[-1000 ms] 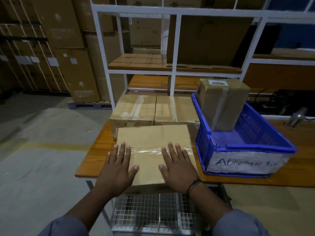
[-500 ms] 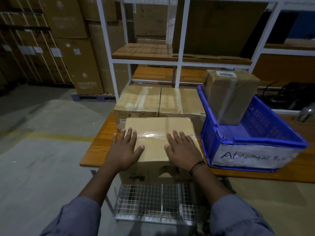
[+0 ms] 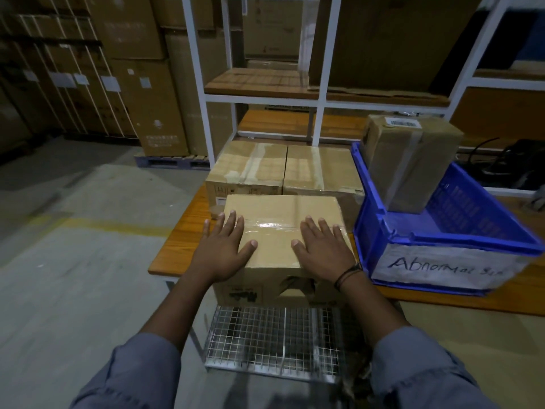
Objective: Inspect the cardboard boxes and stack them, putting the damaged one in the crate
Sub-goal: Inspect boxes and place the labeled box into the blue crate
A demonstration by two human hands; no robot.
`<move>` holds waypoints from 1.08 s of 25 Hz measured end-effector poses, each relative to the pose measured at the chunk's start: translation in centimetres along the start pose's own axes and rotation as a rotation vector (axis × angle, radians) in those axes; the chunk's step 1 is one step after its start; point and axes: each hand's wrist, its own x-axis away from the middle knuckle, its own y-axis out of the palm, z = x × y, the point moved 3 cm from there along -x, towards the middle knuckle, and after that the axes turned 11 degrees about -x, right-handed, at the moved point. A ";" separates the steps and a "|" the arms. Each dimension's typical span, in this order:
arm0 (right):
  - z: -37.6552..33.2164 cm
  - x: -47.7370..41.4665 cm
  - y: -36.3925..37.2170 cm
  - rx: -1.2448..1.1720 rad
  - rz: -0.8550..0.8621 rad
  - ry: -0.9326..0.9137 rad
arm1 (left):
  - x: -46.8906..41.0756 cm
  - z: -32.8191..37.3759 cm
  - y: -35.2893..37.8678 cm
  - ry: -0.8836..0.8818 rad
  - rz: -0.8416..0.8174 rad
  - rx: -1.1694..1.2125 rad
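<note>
A white label (image 3: 436, 268) on the blue crate (image 3: 442, 240) reads "Abnormal" in handwriting (a second word follows, unclear). The barcode sticker (image 3: 404, 123) on the box (image 3: 413, 166) inside it is unreadable.

From my remote feed: a grey-blue left sleeve (image 3: 126, 376) and right sleeve (image 3: 421, 370), both bunched near the elbows. The left hand (image 3: 224, 249) and right hand (image 3: 321, 249) are bare. Thin dark cord bracelet (image 3: 348, 274) rings the right wrist.
</note>
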 end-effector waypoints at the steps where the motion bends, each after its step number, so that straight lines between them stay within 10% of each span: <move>1: 0.2 0.0 -0.1 -0.010 -0.002 0.001 | 0.0 0.0 0.0 -0.003 0.002 0.005; 9: 2.3 0.3 -0.6 -0.065 0.009 0.044 | 0.3 -0.1 0.0 -0.013 -0.006 0.025; 16: 4.9 2.8 0.1 -0.611 0.251 0.221 | 1.3 -0.1 0.1 -0.101 0.010 0.115; 22: 5.5 6.7 1.4 -0.901 0.297 0.114 | 3.3 0.7 -0.9 -0.438 0.191 0.393; 27: 5.4 7.7 2.3 -0.243 0.268 0.043 | 3.2 0.3 -0.4 -0.555 0.187 0.353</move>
